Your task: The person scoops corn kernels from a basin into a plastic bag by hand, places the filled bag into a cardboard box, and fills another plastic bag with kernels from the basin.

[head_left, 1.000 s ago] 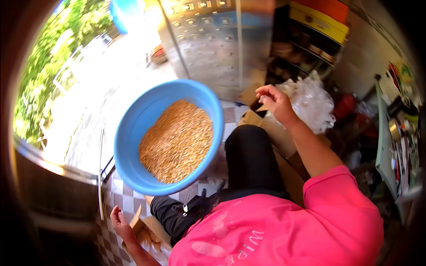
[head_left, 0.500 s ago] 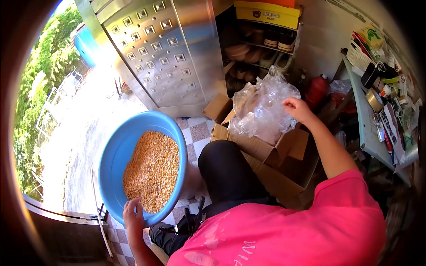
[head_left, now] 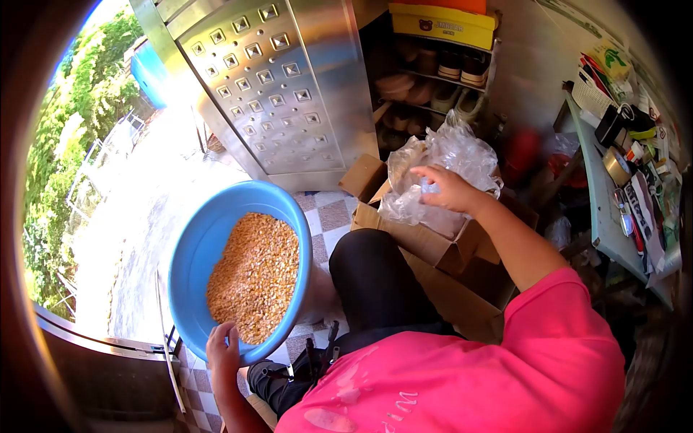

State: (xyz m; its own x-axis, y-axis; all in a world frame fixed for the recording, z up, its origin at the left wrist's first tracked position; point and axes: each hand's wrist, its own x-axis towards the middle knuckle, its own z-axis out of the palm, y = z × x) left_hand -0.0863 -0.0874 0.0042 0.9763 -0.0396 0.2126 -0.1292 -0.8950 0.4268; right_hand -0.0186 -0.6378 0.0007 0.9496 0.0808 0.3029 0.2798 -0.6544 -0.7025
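Note:
A big blue basin [head_left: 186, 252] at left centre holds a heap of yellow-orange corn kernels [head_left: 256, 278]. My left hand [head_left: 222, 348] is at the basin's near rim, its fingers curled over the edge. At the upper right, my right hand [head_left: 453, 192] is above a crumpled clear plastic bag [head_left: 469, 155], index finger stretched out and apart from the thumb. A small whitish-blue bit shows beside those fingers, too small to name. Beneath the bag is an open cardboard box [head_left: 433, 245].
A patterned metal door [head_left: 271, 94] stands open at the back, beside a shoe rack [head_left: 440, 76] topped by a yellow box [head_left: 444, 25]. On the right, a cluttered pale-blue table [head_left: 595, 195] holds a tape roll [head_left: 616, 166]. Checkered tiles [head_left: 328, 213] cover the floor.
My right hand has moved left from the bag's right side to over its middle, fingers now more stretched out. My left hand stays at the basin rim. The view has shifted slightly.

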